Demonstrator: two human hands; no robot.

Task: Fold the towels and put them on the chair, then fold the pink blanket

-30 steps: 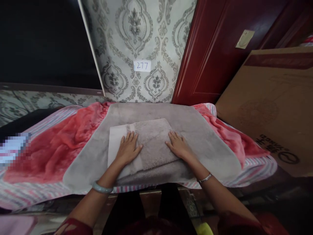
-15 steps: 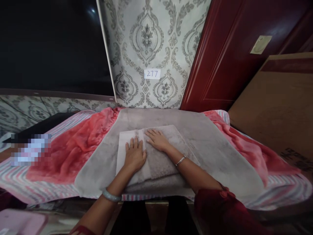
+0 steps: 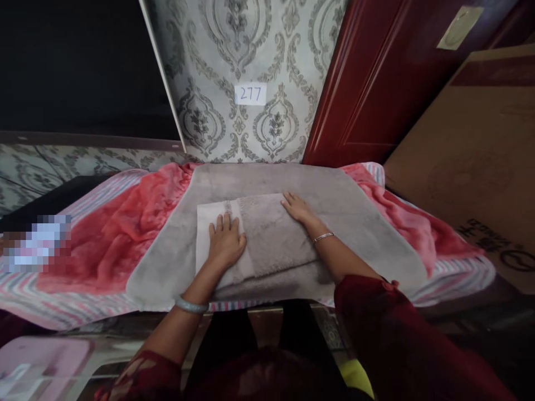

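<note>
A folded grey towel [image 3: 271, 234] with a pale band along its left end lies on a larger grey plush mat [image 3: 359, 223]. My left hand [image 3: 226, 240] rests flat on the pale band, fingers stretched toward the wall. At the towel's far right corner, my right hand [image 3: 298, 209] lies with fingers extended, palm down on the fabric. Neither hand grips anything. The towel's right edge is partly hidden by my right forearm.
Red plush fabric [image 3: 112, 234] and a striped cloth [image 3: 83, 306] lie under the mat. A dark screen [image 3: 83, 72] hangs at left; a cardboard box [image 3: 472, 156] leans at right. A paper label [image 3: 251, 93] marked 277 sticks to the wall.
My right hand has slid right across the towel to its far right corner. My left hand stays flat on the pale band. The camera view has shifted slightly.
</note>
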